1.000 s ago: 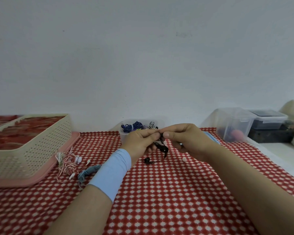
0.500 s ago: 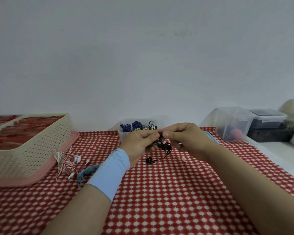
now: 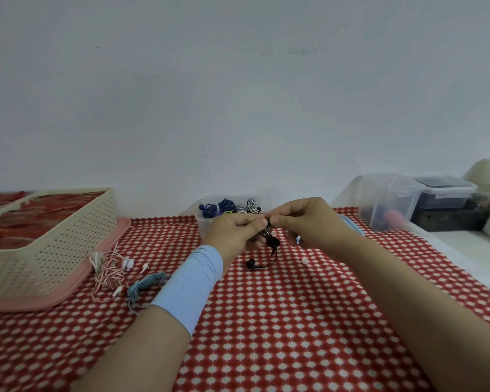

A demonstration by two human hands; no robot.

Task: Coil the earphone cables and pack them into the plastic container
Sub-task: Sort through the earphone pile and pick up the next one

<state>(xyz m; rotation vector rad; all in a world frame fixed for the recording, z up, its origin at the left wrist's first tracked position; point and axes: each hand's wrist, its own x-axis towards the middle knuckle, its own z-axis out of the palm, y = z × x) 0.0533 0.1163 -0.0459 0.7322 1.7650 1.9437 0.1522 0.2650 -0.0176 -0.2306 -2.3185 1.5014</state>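
Observation:
Both hands meet above the middle of the table over a black earphone cable (image 3: 272,242). My left hand (image 3: 235,232) pinches the small coiled bundle, and my right hand (image 3: 309,224) pinches the cable just above it. One black earbud (image 3: 250,263) hangs down onto the red checked cloth on a short loose tail. Behind the hands stands the clear plastic container (image 3: 207,226), holding several coiled earphones in blue, white and striped colours. A tangled pink-white earphone (image 3: 109,271) and a grey-blue one (image 3: 146,282) lie loose at the left.
A cream perforated basket (image 3: 54,250) sits on a pink tray (image 3: 96,267) at the left. Clear lidded boxes (image 3: 391,202) and a dark box (image 3: 447,219) stand at the right back. A small white earbud tip (image 3: 305,260) lies on the cloth near my right wrist.
The loose black cable has been gathered into a tighter bundle between my fingers, so the hanging tail is shorter. Both hands stay in about the same place.

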